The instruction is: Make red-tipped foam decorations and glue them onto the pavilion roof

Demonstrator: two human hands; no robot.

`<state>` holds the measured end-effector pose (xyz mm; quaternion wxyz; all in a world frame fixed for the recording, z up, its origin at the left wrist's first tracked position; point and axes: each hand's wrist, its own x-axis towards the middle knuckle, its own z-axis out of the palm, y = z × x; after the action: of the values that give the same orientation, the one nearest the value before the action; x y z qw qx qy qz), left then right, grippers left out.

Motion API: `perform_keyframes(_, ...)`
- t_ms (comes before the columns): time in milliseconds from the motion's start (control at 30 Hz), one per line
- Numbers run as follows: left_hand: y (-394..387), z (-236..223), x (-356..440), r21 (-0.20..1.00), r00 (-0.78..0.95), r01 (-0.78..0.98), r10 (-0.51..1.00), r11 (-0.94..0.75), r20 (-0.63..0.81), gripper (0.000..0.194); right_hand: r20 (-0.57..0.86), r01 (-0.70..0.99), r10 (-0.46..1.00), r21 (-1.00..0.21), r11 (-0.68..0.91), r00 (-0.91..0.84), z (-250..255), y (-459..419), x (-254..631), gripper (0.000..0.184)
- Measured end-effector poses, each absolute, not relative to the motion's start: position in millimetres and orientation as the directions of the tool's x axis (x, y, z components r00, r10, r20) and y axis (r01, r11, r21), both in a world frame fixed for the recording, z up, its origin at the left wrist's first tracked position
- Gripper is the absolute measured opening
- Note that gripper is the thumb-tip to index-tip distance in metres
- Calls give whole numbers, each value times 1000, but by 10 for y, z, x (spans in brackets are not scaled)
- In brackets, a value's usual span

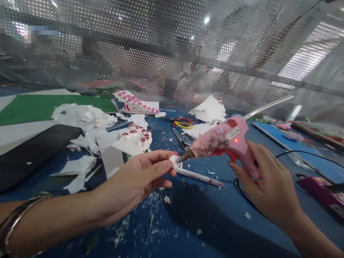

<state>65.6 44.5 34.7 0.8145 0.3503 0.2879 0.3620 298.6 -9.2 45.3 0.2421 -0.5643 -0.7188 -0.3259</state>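
Between thumb and fingertips, my left hand (142,177) pinches a small white piece (175,162), which looks like folded paper or foam. My right hand (274,182) is wrapped round the handle of a pink hot glue gun (215,139), its red light lit. The gun's metal nozzle points left and meets the white piece, or nearly so. A clear glue stick (268,107) juts out of the gun's back. Just beneath the nozzle lies a white pen (199,176) on the blue table.
White foam with dark red pieces (134,138) and crumpled white scraps (83,116) lie left, near a black phone-like slab (37,154). Yellow-red scissors (183,123) and a cutter (179,138) lie ahead. A cable (309,151) and purple power strip (324,195) are right; perforated metal (150,46) stands behind.
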Motion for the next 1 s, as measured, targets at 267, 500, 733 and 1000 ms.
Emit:
perform_keyframes(267, 456, 339, 658, 779, 579, -386, 787, 494, -213, 8, 711, 974, 666, 161, 157, -225, 451, -118, 2985, 29)
perform_keyframes(500, 456, 307, 629, 777, 582, -374, 781, 506, -228, 14, 708, 975, 670, 148, 166, -222, 456, -104, 2982, 29)
perform_keyframes(733, 455, 328, 637, 784, 578, -354, 778, 510, -246, 12, 712, 971, 661, 163, 175, -238, 448, -108, 2988, 31)
perform_keyframes(1000, 439, 357, 631, 791, 555, -329, 783, 516, -281, 13, 719, 974, 656, 156, 167, -228, 455, -109, 2979, 36)
